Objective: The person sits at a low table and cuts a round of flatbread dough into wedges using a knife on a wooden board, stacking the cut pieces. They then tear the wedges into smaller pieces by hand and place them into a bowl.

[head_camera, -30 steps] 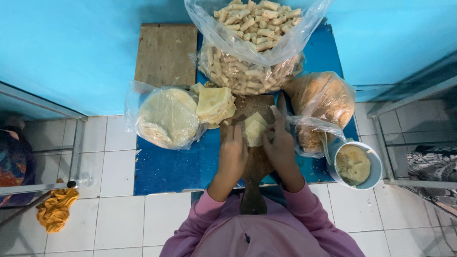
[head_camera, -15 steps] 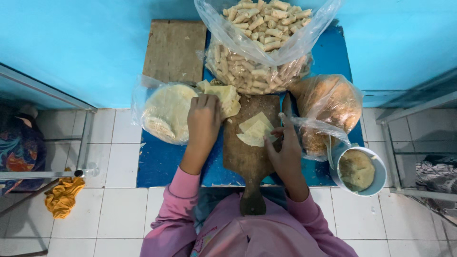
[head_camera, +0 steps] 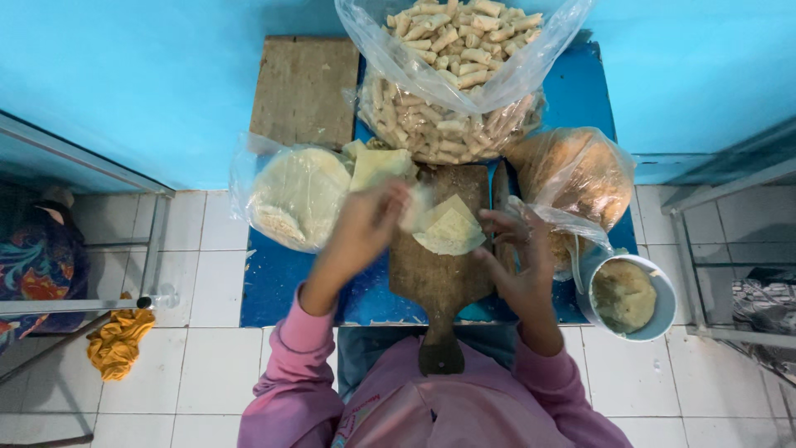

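Wrappers (head_camera: 450, 226) lie stacked on the board (head_camera: 439, 265), pale squares turned like diamonds, in front of me between my hands. My left hand (head_camera: 369, 224) hangs just over their left corner, blurred, with what looks like one thin sheet pinched in the fingers; I cannot tell for sure that it is gripped. My right hand (head_camera: 518, 257) rests at the board's right edge, fingers loosely curled and touching the stack's right corner, holding nothing that I can see.

Left of the board sits an open bag of round sheets (head_camera: 294, 199), with a few loose squares (head_camera: 377, 164) at its mouth. Beyond the board a big clear bag of finished rolls (head_camera: 452, 91) stands against the blue wall, and a second bag, brownish inside (head_camera: 572, 178), leans to the right. A bowl of filling (head_camera: 626, 294) is just beside my right wrist. All of this rests on a blue table (head_camera: 274, 286), with a bare wooden plank (head_camera: 303, 87) at its far left.

Risks as I judge them: the sheets look thin and could cling, so a lift from one corner may drag two or tear. The brownish bag's loose plastic lies near my right hand and could snag. The bowl sits at the table's corner, where my wrist could knock it.
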Demonstrator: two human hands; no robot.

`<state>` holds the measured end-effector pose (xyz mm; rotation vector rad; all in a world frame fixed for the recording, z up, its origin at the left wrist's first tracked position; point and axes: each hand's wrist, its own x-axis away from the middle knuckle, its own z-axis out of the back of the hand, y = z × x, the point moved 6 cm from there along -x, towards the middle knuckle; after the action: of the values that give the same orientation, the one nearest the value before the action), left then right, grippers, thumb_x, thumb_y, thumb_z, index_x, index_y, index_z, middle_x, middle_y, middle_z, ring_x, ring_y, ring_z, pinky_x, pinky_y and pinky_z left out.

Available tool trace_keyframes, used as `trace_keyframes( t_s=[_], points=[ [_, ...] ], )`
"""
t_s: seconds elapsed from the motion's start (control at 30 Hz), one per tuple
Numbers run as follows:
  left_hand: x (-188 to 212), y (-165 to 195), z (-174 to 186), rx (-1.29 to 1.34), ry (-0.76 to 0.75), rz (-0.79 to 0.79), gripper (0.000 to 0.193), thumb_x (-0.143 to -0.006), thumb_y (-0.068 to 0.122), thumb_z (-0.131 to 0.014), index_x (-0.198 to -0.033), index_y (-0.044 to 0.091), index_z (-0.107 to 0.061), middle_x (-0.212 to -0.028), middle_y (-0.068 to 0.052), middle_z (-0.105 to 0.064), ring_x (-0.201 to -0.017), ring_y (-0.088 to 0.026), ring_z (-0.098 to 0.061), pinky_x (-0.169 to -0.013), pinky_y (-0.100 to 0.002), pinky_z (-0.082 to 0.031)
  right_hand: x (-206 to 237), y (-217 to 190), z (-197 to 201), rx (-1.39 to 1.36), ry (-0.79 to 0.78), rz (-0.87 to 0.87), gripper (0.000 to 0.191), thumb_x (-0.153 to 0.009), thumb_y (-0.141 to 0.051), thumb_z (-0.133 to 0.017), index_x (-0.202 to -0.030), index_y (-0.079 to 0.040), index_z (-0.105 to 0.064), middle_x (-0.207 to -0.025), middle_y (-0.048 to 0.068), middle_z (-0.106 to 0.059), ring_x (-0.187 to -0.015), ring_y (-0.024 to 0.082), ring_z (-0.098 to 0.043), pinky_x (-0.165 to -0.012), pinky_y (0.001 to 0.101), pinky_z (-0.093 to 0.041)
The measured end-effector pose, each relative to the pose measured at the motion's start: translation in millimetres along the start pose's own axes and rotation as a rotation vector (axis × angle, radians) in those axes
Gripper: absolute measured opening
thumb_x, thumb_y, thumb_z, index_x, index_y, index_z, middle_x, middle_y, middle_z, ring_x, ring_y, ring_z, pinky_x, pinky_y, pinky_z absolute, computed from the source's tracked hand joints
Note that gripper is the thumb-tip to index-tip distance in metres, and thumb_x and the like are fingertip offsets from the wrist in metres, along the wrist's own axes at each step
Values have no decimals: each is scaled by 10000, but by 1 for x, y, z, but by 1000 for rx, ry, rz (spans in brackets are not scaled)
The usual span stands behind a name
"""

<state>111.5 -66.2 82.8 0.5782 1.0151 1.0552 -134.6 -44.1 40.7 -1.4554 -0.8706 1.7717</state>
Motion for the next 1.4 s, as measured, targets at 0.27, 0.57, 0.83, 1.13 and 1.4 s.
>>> trace_keyframes(
  t_s=[0.27, 0.57, 0.83, 1.13, 1.4],
  points=[
    [5, 7, -59, 40, -328, -97, 138, -975, 107, -668, -1094, 44, -637, -950, -149, -684, -889, -361, -696, -735, -413, -529, -17, 12, -4, 216, -166, -147, 653, -857, 1, -795, -1445, -86, -523, -989, 47, -727, -960, 142, -705, -853, 303, -542],
    [34, -15, -87, -646, -237, -435, 350, -704, 32, -683, -1051, 48, -645, -1053, -120, -630, -1075, -325, -589, -926, -456, -436, 7, 20, -21, 777, -185, 241, 373, -893, -86, -769, -1254, -105, -680, -953, 51, -692, -961, 259, -651, -875, 447, -429],
    [24, -17, -41, -493, -165, -252, 195, -700, 38, -718, -891, 36, -676, -950, -148, -647, -949, -377, -618, -831, -475, -484, 20, 14, -13, 637, -187, 161, 456, -843, -29, -718, -1285, -73, -615, -1070, 19, -727, -1039, 263, -646, -929, 445, -419],
    [-25, -35, 12, -451, 68, -46, 234, -852, 165, -804, -951, -7, -679, -947, -180, -653, -899, -393, -646, -771, -464, -521, 21, 12, -10, 606, -166, 86, 406, -865, -26, -714, -1261, -55, -624, -1084, 32, -724, -1035, 263, -648, -930, 435, -424],
    [-29, -76, 14, -360, 80, -18, 82, -862, 105, -741, -904, 36, -732, -844, -178, -696, -754, -366, -695, -690, -424, -547, 19, 13, -9, 598, -163, 93, 455, -867, -28, -707, -1312, -26, -612, -1055, 27, -739, -1001, 254, -645, -917, 426, -424]
  ],
)
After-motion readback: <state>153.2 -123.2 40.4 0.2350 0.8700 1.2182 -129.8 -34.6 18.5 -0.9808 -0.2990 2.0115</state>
